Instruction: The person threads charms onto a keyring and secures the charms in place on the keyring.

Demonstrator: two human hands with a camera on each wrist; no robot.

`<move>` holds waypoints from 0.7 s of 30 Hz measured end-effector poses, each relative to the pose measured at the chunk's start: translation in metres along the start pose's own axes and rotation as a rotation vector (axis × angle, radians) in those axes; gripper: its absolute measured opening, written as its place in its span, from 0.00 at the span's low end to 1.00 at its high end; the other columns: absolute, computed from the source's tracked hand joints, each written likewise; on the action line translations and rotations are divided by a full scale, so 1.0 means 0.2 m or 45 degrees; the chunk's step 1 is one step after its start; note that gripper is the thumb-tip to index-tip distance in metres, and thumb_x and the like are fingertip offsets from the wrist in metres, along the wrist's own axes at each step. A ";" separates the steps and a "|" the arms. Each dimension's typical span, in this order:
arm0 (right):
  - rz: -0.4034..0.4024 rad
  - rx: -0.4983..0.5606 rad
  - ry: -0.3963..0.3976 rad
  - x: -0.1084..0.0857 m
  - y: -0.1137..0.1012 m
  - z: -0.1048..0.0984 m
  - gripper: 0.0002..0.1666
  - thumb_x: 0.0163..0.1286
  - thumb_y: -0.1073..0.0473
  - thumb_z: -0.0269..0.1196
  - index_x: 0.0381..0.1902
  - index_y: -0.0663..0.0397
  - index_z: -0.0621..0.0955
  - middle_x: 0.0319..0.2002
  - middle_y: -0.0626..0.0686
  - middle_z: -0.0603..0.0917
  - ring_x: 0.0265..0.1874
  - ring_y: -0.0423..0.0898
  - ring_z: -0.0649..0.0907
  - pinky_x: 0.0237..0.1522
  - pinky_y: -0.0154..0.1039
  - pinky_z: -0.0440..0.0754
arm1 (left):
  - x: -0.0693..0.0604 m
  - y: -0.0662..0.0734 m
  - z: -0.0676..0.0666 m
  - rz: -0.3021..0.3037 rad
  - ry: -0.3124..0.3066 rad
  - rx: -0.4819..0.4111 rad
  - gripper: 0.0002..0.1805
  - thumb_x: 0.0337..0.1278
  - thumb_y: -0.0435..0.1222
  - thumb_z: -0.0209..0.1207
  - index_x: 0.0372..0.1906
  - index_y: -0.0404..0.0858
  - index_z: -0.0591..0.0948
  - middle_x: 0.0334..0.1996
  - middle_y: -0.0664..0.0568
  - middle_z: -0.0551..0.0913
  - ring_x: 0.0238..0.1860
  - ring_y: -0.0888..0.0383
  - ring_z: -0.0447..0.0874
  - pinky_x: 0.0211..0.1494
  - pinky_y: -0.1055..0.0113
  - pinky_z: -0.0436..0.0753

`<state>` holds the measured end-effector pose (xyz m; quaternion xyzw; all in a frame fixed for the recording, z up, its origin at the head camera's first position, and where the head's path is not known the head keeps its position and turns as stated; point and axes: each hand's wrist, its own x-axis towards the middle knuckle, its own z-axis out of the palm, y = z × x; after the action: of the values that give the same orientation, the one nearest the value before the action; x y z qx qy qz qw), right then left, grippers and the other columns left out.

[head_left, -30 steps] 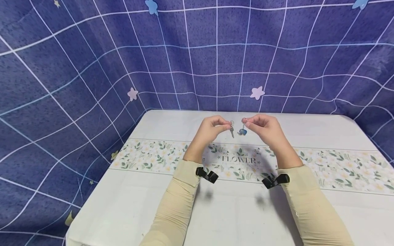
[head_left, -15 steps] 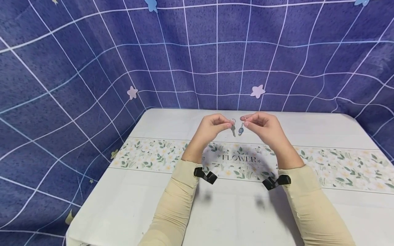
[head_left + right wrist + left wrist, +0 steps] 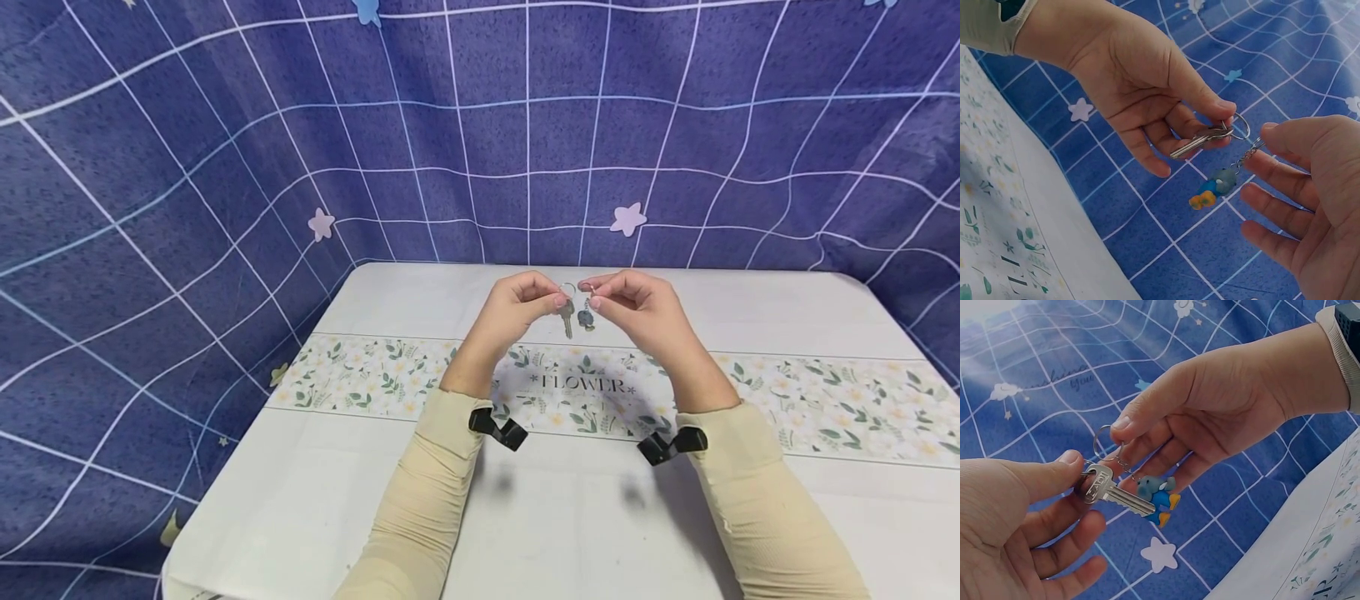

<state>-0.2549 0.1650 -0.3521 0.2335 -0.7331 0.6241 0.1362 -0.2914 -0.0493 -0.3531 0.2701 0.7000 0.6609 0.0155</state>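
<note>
My left hand (image 3: pixel 513 310) pinches a silver key (image 3: pixel 1124 495) and its split ring (image 3: pixel 1242 127) between thumb and finger, over the far half of the table. Facing it, my right hand (image 3: pixel 643 304) pinches the metal ring (image 3: pixel 1102 445) of an elephant keychain (image 3: pixel 1159 495). The little elephant is grey and blue with yellow feet and hangs from a short chain (image 3: pixel 1249 154). In the left wrist view the key overlaps part of the elephant. The two rings are close together; whether they touch I cannot tell.
Beneath the hands lies a white table (image 3: pixel 315 483) with a flowered band (image 3: pixel 390 379) lettered FLOWER. A blue gridded curtain (image 3: pixel 480 142) with stars stands behind it and along the left. Black wrist mounts (image 3: pixel 498 428) sit on both beige sleeves.
The hands have drawn slightly closer together, bringing key and keychain nearer each other. The elephant has swung and turned on its chain. Both hands keep their hold.
</note>
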 end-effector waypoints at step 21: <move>-0.053 -0.043 -0.040 -0.01 0.00 0.02 0.04 0.69 0.73 0.64 0.35 0.73 0.80 0.48 0.66 0.86 0.46 0.36 0.86 0.50 0.31 0.83 | -0.01 0.00 0.01 0.001 -0.005 0.037 0.02 0.65 0.29 0.64 0.35 0.36 0.83 0.31 0.55 0.85 0.35 0.60 0.83 0.46 0.65 0.83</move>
<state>-0.2524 0.1615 -0.3544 0.2561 -0.7405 0.6050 0.1416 -0.2884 -0.0480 -0.3539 0.2718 0.7093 0.6503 0.0126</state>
